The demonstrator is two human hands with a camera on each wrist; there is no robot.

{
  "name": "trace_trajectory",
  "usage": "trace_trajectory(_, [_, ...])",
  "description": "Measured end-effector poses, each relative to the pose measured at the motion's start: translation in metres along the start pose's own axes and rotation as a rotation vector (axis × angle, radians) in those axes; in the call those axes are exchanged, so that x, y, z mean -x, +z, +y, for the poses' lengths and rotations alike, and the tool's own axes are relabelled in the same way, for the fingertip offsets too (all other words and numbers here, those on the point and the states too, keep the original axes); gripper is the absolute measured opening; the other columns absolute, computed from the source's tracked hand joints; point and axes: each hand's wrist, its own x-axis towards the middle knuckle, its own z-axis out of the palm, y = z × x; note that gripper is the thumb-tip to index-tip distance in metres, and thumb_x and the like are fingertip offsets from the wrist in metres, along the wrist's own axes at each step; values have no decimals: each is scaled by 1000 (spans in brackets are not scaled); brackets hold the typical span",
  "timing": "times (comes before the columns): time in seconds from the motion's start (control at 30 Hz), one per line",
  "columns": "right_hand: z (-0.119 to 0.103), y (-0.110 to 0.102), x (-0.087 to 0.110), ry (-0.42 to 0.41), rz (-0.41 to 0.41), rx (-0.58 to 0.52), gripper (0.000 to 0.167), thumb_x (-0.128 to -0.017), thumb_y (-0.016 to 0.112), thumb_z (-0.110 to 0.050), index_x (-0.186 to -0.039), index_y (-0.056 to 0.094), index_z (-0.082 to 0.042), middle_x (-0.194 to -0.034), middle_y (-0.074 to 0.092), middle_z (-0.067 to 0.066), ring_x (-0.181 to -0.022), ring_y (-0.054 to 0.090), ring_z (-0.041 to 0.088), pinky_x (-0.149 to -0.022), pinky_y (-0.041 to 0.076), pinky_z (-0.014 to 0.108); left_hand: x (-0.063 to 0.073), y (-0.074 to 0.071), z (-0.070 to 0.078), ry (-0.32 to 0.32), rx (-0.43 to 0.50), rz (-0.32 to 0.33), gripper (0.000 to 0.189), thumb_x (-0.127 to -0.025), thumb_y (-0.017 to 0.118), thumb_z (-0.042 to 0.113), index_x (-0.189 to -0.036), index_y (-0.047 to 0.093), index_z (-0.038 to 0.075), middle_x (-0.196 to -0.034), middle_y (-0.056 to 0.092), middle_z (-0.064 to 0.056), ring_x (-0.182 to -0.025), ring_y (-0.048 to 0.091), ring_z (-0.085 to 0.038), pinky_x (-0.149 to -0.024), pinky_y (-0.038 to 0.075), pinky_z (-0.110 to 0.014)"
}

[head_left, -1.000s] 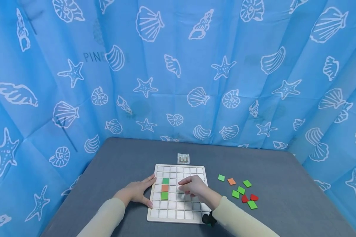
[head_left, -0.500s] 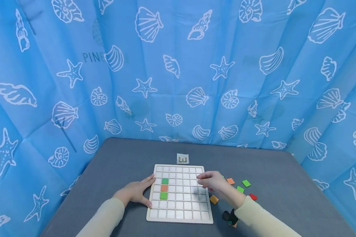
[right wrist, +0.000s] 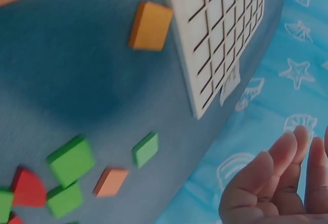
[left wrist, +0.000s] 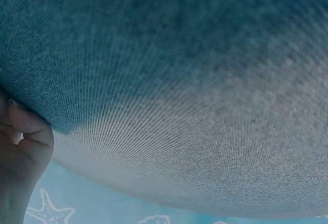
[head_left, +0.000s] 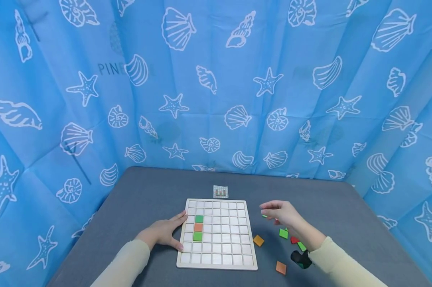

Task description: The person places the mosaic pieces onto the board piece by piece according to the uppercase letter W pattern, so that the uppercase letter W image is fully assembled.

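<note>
My left hand (head_left: 163, 232) rests against the left edge of a white gridded board (head_left: 217, 261), thumb and fingers spread along it. Three square tiles form a column on the board: a dark green tile (head_left: 199, 219), an orange tile (head_left: 198, 227) and a green tile (head_left: 198, 236). To the right of the board, my right hand (head_left: 282, 213) hovers with loosely bent fingers and nothing between them. Partly hidden beneath its fingertips is a light green tile (head_left: 264, 216); the right wrist view shows this light green tile (right wrist: 146, 149) lying on the table, apart from the hand (right wrist: 279, 183).
Close to the board's right side lies an amber tile (head_left: 258, 240). Another orange tile (head_left: 281, 268) is nearer the front. Green tiles (right wrist: 70, 161), red pieces (right wrist: 28, 187) and an orange tile (right wrist: 111, 182) lie scattered under the right arm. A small pattern card (head_left: 220, 191) sits behind the board.
My right hand has moved off the board to the right, over the loose tiles, uncovering the amber tile and the front orange tile. The left hand stays at the board's edge.
</note>
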Motion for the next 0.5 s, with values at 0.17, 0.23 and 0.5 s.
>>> trace_trajectory(0.17, [7,-16,4,8,16,26,28,-94,65,-18,-115,67,1,-107,65,13,-91,58,28,-77,50,42,2,-2,2,1,8,-2,110,-66,80,60,-155,29,21,-162,16,6,-137,37,-32,-105,36,-50])
trace_trajectory(0.23, [11,-22,6,12,19,33,30,-94,66,-19,-116,66,1,-110,65,13,-98,58,32,-83,49,47,2,-3,2,0,10,-4,110,-66,80,60,-155,29,20,-162,16,5,-137,37,-32,-105,36,-50])
trace_trajectory(0.5, [31,-46,10,4,-2,36,36,-96,64,-24,-120,64,4,-117,63,15,-109,56,38,-92,45,56,4,-4,4,-1,20,-8,109,-67,81,57,-155,28,19,-162,16,4,-137,38,-35,-105,35,-52])
